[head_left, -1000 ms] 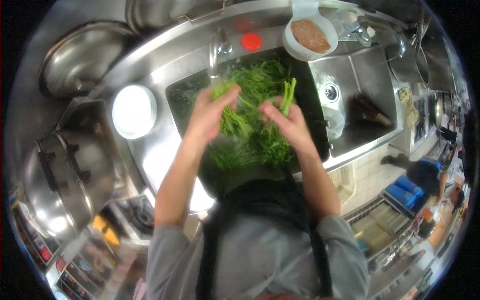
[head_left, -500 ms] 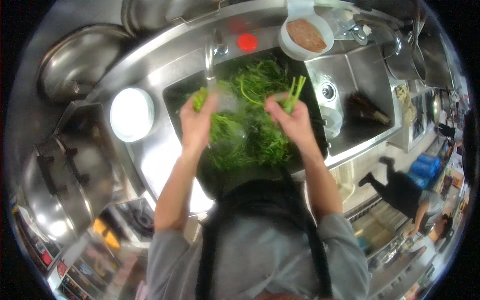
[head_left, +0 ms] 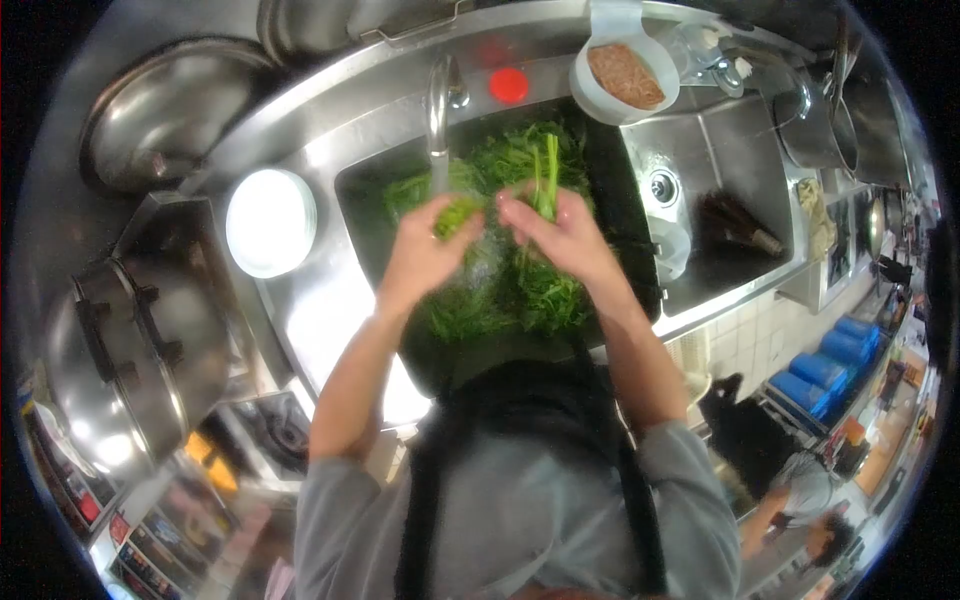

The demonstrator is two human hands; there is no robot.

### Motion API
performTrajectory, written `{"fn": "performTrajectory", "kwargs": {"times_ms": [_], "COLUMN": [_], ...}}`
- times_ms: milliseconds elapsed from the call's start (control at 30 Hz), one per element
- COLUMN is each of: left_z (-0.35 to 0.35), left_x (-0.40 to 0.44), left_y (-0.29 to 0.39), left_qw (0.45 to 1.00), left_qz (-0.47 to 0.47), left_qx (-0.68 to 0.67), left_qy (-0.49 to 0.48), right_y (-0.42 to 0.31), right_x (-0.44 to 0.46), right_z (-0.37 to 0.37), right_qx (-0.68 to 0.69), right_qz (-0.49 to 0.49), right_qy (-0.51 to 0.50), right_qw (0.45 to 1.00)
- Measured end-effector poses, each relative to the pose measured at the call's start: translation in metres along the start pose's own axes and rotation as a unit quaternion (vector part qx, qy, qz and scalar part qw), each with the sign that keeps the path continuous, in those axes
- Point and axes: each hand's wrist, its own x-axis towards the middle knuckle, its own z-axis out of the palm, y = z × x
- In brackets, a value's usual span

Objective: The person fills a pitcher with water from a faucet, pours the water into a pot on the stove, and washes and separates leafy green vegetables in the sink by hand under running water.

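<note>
Leafy greens (head_left: 555, 290) with long stems fill a dark basin (head_left: 365, 215) set in the sink. My left hand (head_left: 435, 245) is closed around a bunch of them, with pale green stem ends poking out by the thumb. Close beside it, my right hand (head_left: 560, 230) grips another bunch, its stems pointing up past the fingers. A metal faucet (head_left: 438, 110) reaches over the basin, just above my left hand, and water seems to run from it. Both hands are over the basin, and the leaves below them are partly hidden and blurred.
A white bowl or plate stack (head_left: 270, 222) stands on the left steel counter. A red lid (head_left: 509, 86) lies behind the basin, near a white strainer-like bowl (head_left: 590, 95) of brownish food. The right sink (head_left: 725, 140) holds a brush (head_left: 740, 222). Another person (head_left: 750, 440) is at lower right.
My hands have come closer together over the basin, the left moving right and the right moving slightly left. The other person has moved lower in view.
</note>
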Motion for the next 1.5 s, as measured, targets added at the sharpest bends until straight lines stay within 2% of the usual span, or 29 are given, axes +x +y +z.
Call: {"fn": "performTrajectory", "kwargs": {"times_ms": [33, 100, 167, 233, 267, 367, 400, 433, 467, 500, 600, 667, 700, 767, 867, 900, 933, 967, 1000, 1100, 1133, 1167, 1200, 1233, 1267, 1300, 1367, 1400, 1500], "left_z": [-0.002, -0.006, -0.005, 0.001, 0.000, -0.003, -0.004, -0.006, -0.007, -0.007, -0.003, 0.003, 0.001, -0.007, -0.015, -0.014, -0.011, -0.007, -0.003, 0.003, 0.002, 0.001, -0.002, -0.003, 0.001, -0.005, -0.020, -0.021, -0.026], "left_x": [0.003, 0.012, 0.021, 0.028, 0.031, 0.040, 0.042, 0.044, 0.048, 0.048, 0.048, 0.052, 0.050, 0.043, 0.049, 0.049, 0.049, 0.049, 0.048, 0.048, 0.050, 0.052, 0.052, 0.053, 0.053, 0.052, 0.050, 0.051, 0.046], "left_y": [-0.001, 0.001, 0.005, 0.008, 0.010, 0.021, 0.021, 0.020, 0.011, 0.009, -0.002, -0.019, -0.010, 0.018, -0.006, -0.002, 0.001, 0.006, 0.017, 0.029, 0.026, 0.017, 0.012, 0.009, 0.007, 0.008, 0.006, 0.007, 0.006], "left_qw": [1.000, 0.993, 0.987, 0.976, 0.976, 0.991, 0.978, 0.960, 0.961, 0.961, 0.951, 0.941, 0.941, 0.916, 0.885, 0.885, 0.935, 0.970, 0.972, 0.964, 0.963, 0.963, 0.954, 0.943, 0.923, 0.923, 0.802, 0.802, 0.894], "left_qz": [0.000, -0.023, -0.044, -0.045, -0.045, -0.044, -0.107, -0.169, -0.175, -0.175, -0.144, -0.184, -0.184, -0.123, -0.123, -0.123, -0.121, -0.117, -0.091, -0.113, -0.139, -0.140, -0.134, -0.128, -0.210, -0.210, -0.094, -0.094, -0.136], "left_qx": [0.000, -0.109, -0.144, -0.209, -0.209, -0.126, -0.177, -0.225, -0.215, -0.214, -0.274, -0.269, -0.269, -0.372, -0.443, -0.443, -0.331, -0.212, -0.210, -0.236, -0.226, -0.226, -0.268, -0.308, -0.310, -0.310, -0.589, -0.589, -0.410], "left_qy": [0.000, 0.044, 0.049, 0.034, 0.036, -0.029, -0.016, -0.002, -0.003, -0.004, 0.014, 0.091, 0.090, 0.085, 0.075, 0.075, 0.031, -0.012, -0.049, -0.053, -0.044, -0.045, -0.031, -0.016, 0.091, 0.091, 0.039, 0.037, 0.122], "right_y": [-0.001, 0.003, 0.019, 0.027, 0.029, 0.024, 0.022, 0.021, 0.021, 0.022, 0.020, 0.026, 0.029, 0.028, 0.025, 0.024, 0.027, 0.033, 0.034, 0.033, 0.035, 0.037, 0.036, 0.034, 0.030, 0.028, 0.029, 0.026, 0.028], "right_x": [0.001, 0.005, 0.013, 0.021, 0.023, 0.024, 0.022, 0.021, 0.020, 0.019, 0.014, 0.016, 0.016, 0.014, 0.009, 0.009, 0.010, 0.012, 0.014, 0.017, 0.016, 0.015, 0.014, 0.012, 0.010, 0.009, 0.008, 0.007, 0.006], "right_z": [0.001, 0.004, 0.011, 0.017, 0.018, 0.019, 0.017, 0.015, 0.013, 0.010, 0.010, 0.009, 0.008, 0.007, 0.002, 0.001, 0.003, 0.007, 0.011, 0.016, 0.014, 0.011, 0.009, 0.008, 0.007, 0.006, 0.002, -0.002, -0.005], "right_qx": [-0.010, -0.021, -0.127, -0.172, -0.216, -0.232, -0.233, -0.169, -0.104, -0.103, -0.003, 0.014, 0.032, 0.028, 0.015, 0.005, 0.005, -0.004, -0.013, -0.029, -0.030, -0.022, -0.014, -0.014, 0.024, 0.063, 0.069, 0.081, 0.071], "right_qz": [0.003, 0.006, -0.128, -0.169, -0.208, -0.238, -0.237, -0.198, -0.157, -0.156, -0.060, -0.045, -0.030, -0.031, -0.021, -0.009, -0.009, -0.059, -0.109, -0.174, -0.173, -0.121, -0.070, -0.070, -0.050, -0.029, -0.015, -0.035, -0.038], "right_qy": [0.001, 0.001, 0.032, 0.032, 0.036, 0.013, 0.015, -0.001, -0.018, -0.018, 0.037, 0.050, 0.063, 0.075, 0.085, 0.082, 0.081, 0.074, 0.067, 0.058, 0.060, 0.055, 0.049, 0.050, 0.069, 0.088, 0.110, 0.115, 0.114], "right_qw": [1.000, 1.000, 0.983, 0.970, 0.953, 0.943, 0.943, 0.965, 0.982, 0.982, 0.998, 0.998, 0.997, 0.996, 0.996, 0.997, 0.997, 0.995, 0.992, 0.983, 0.983, 0.991, 0.996, 0.996, 0.996, 0.994, 0.991, 0.989, 0.990]}}
